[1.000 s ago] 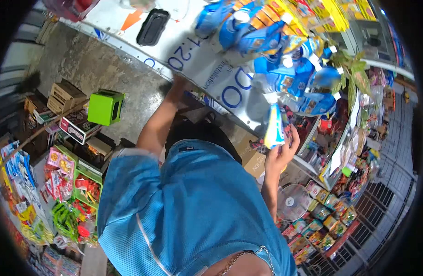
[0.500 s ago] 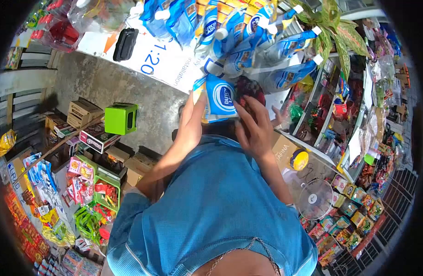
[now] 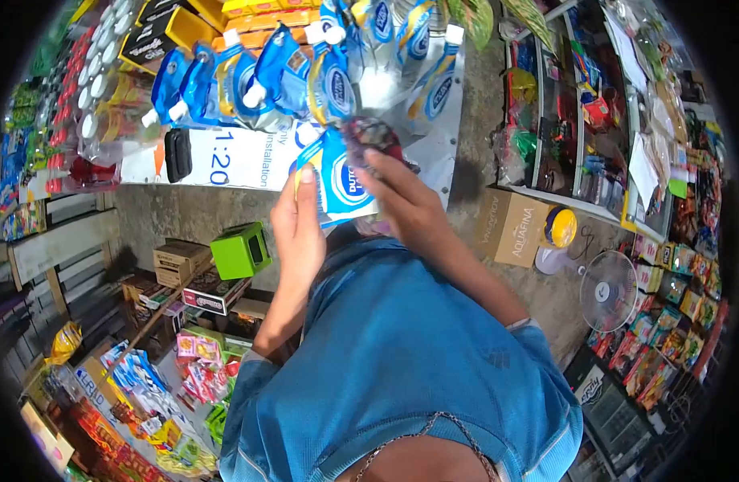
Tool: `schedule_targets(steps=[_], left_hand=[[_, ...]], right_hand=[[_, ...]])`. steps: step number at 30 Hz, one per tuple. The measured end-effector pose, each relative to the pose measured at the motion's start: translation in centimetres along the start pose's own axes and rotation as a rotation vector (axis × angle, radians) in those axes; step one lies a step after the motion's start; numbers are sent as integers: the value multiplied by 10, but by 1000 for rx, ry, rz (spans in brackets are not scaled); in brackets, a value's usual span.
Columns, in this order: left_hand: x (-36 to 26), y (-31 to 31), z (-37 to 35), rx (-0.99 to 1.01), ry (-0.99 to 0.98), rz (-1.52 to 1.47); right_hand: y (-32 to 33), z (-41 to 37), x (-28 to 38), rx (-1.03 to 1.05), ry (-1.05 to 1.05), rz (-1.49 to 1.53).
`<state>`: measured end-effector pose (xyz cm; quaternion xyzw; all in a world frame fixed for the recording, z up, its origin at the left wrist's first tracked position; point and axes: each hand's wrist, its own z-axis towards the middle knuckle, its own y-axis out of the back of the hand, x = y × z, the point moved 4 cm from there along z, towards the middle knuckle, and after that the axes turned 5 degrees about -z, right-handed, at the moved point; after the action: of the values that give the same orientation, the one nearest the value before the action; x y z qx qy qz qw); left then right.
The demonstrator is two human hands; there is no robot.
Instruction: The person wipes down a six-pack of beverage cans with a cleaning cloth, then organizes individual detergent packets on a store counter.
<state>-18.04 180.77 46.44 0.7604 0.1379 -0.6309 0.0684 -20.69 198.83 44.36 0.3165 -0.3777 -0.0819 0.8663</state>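
My left hand (image 3: 297, 221) is closed on the left edge of a blue and white Dutch Lady milk pouch (image 3: 337, 186), upright over the table's near edge, its white cap at the top. My right hand (image 3: 408, 197) is closed around a dark reddish patterned cloth (image 3: 373, 135), which lies against the pouch's right side. The cloth is partly hidden by the fingers and slightly blurred. Just beyond stand several more capped pouches (image 3: 285, 76) on the white printed table top (image 3: 233, 161). A black case-like object (image 3: 177, 157) lies left of the large print.
On the floor to the left is a green plastic stool (image 3: 240, 251) beside cardboard boxes (image 3: 181, 263). An Aquafina carton (image 3: 510, 226) and a fan (image 3: 608, 291) are on the right. Shelves of packets (image 3: 582, 120) line the right side; a leafy plant (image 3: 470, 20) hangs over the far edge.
The camera view has turned, shifting the table scene left. My right hand has moved up with the cloth along the pouch's right side. My left hand keeps its hold on the pouch.
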Motion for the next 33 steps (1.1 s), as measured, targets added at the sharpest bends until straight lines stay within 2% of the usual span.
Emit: schedule_targets(steps=[2,3,4,5,6,7,8,9,10,11,12,14,15,16,18,19,20,21,22,25,28,29,30,32,33], left_hand=[[0,2,-1,3,-18,-16],[-2,4,0,-14,-17,11],[-8,4,2,-6,-27,15],[-21,4,2,41,-78,119],[-35,5,1,86,-126,223],[-53,7,1,176,-189,421],[-62,12,7,175,-196,425],[-71,5,11,424,-366,514],[-78,-2,8,670,-530,600],[-83,-2,8,649,-503,630],[-90,0,9,637,-500,637],[-102,3,8,711,-661,830],[-106,0,2,640,-696,862],[-106,1,-3,641,-695,867],[-106,2,-13,550,-873,1044],[-103,4,-17,460,-924,1044],[-97,8,-16,465,-922,1041],[-93,17,-15,429,-947,1023],[-91,25,-14,389,-971,1004],[-81,35,-15,302,-974,956],[-78,39,-19,276,-985,914],[-78,40,-20,289,-1005,903],[-77,40,-22,307,-1018,888],[-74,44,-23,313,-1020,863],[-72,47,-22,313,-996,860]], right_hand=[[8,-23,-21,-11,-206,-147],[13,-27,-24,-21,-206,-145],[18,-32,-30,-14,-311,-105],[22,-35,-36,-6,-415,-66],[25,-35,-36,-15,-415,-69],[28,-35,-36,-48,-461,22],[29,-34,-37,-78,-501,116],[31,-31,-34,-80,-492,122],[32,-29,-33,-134,-587,298],[33,-26,-31,-183,-682,476],[37,-17,-24,-175,-676,485],[44,8,-5,-199,-719,763],[45,20,6,-147,-686,1023],[45,36,8,-169,-392,793],[39,60,15,99,-178,757],[26,59,13,217,-287,793],[8,52,8,336,-397,826],[-9,44,-5,193,-100,617],[-13,40,-6,198,-102,616],[-18,39,-5,246,-321,482],[-13,52,18,241,-362,553],[-11,58,28,214,-179,525],[-14,58,27,220,-182,528],[-21,58,25,228,43,444],[-29,50,9,251,21,407]])
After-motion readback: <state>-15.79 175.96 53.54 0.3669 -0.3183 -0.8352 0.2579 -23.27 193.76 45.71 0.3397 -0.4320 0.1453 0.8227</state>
